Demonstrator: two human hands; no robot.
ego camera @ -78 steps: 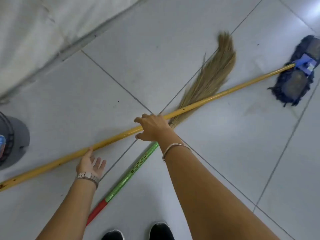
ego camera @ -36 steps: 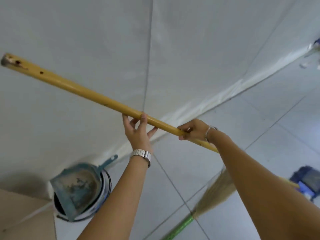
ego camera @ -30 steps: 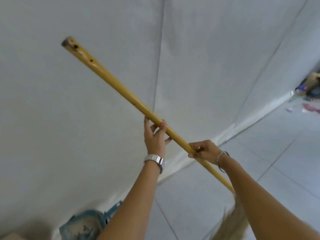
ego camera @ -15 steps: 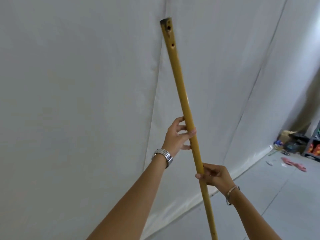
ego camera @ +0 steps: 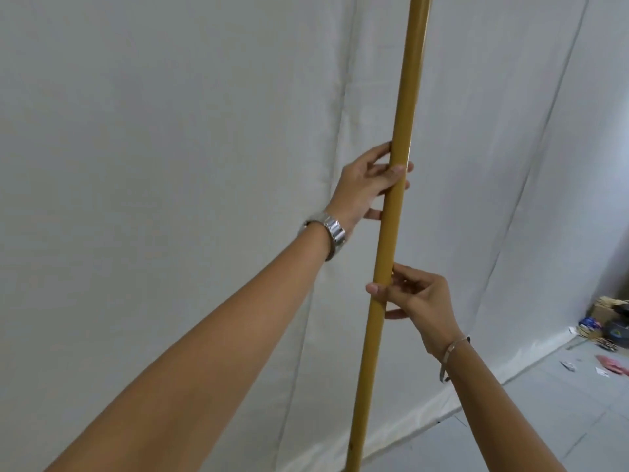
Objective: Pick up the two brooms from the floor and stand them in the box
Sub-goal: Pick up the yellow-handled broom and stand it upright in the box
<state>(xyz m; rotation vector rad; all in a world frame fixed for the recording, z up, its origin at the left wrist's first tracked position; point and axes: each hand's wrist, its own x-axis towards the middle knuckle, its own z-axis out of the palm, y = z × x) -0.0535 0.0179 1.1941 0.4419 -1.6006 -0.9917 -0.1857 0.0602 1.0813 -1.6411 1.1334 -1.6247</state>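
White sheet wall, grey tile floor, junk in the corner

Pretty much the whole view is a white fabric backdrop point(ego camera: 170, 131) with long creases and seams running down it (looks like hung cloth, not plaster), evenly lit and no hard shadows. Down at 4 o'clock there's a wedge of pale tiled floor point(ego camera: 544, 420), and around 3 o'clock a clutter pile point(ego camera: 609, 321) sits against the wall, with scraps of litter point(ego camera: 612, 364) scattered on the tiles nearby.

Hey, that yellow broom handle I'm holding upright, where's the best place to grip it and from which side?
Grip the bare mid-shaft of the yellow broom handle, wrapping from the sides as now: left hand higher from the left, right hand lower from the right. It is a smooth, round, near-vertical pole, so spaced hands likely steady it best.
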